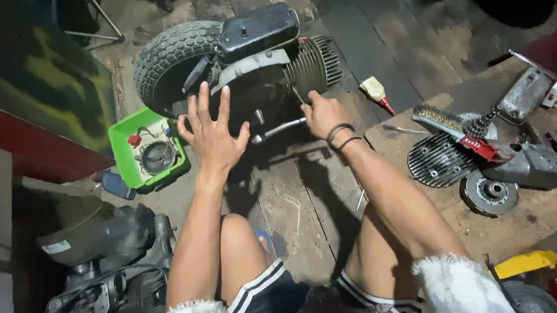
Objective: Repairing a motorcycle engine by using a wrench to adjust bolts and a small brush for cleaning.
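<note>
On workshop floor, scooter engine [251, 66] with wheel [168, 62] before me: my left hand [212, 134] splayed flat on casing, right hand [323, 112] pinching thin tool at cylinder. Cylinder head [439, 160] already off, on board; reassembly pending.

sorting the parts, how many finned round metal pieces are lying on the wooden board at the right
2: a larger finned cylinder head at the board's left edge, beneath the wire brush, and a smaller round toothed disc just below and right of it. Others may be hidden beneath the grey casting.
</note>
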